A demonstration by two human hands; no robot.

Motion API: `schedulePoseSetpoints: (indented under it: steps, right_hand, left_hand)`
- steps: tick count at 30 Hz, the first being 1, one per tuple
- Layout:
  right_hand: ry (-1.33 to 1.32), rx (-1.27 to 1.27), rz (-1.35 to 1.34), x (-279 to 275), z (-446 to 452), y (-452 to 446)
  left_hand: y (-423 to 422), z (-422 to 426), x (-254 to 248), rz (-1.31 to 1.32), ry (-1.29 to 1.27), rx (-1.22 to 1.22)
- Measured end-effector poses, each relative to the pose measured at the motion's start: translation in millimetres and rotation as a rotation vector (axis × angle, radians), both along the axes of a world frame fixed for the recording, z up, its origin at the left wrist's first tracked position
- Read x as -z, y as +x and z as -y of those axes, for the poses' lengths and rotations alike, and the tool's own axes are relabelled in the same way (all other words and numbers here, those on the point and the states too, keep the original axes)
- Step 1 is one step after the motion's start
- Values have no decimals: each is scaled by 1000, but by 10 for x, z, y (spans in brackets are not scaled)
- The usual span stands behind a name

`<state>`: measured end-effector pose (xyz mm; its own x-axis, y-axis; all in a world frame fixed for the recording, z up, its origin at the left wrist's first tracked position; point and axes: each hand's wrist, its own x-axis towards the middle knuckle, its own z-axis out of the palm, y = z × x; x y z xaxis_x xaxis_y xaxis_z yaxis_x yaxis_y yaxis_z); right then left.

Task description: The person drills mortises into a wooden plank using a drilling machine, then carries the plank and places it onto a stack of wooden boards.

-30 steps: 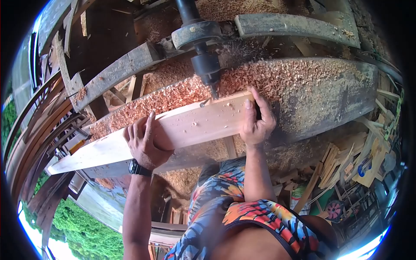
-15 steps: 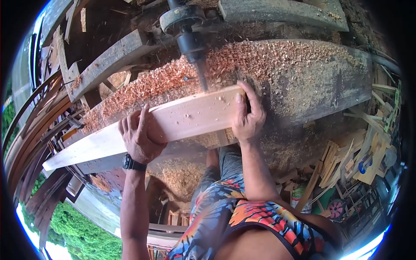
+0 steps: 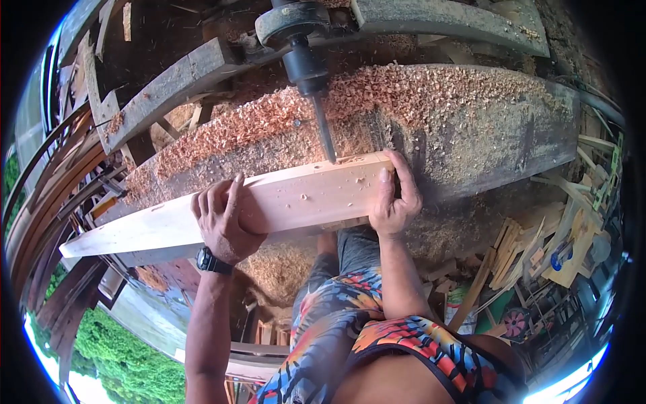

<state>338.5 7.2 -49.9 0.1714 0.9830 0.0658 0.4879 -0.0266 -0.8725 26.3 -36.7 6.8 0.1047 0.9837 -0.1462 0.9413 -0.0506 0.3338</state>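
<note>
A long pale wooden board point(image 3: 303, 192) lies slanted across the wooden bench point(image 3: 491, 158), its far end reaching to the left. My left hand point(image 3: 223, 219), with a black watch on the wrist, grips the board near its middle, fingers over the top edge. At the board's right end my right hand point(image 3: 397, 198) holds it between thumb and fingers. The drill bit point(image 3: 325, 135) hangs from a black chuck point(image 3: 307, 71), its tip at the board's top edge beside my right hand. Small chips dot the board's face, and a small hole shows on its top edge.
Reddish wood shavings point(image 3: 269, 124) are heaped along the bench behind the board. Curved timbers point(image 3: 175, 87) stand behind the bench. Scrap wood point(image 3: 515, 252) lies piled at the right, near a pink wheel point(image 3: 516, 323). Shavings cover the floor below.
The board and both hands have shifted toward me from beside the bit. More of the bit now shows, and its tip meets the top edge closer to my right hand.
</note>
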Motion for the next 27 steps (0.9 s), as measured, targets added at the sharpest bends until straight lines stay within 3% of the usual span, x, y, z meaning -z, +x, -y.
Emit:
schedulePoseSetpoints:
  steps: [27]
  right_hand:
    - [12,17,25,-15,-63,22]
  left_hand:
    - [7,-36,13,10,-25,6]
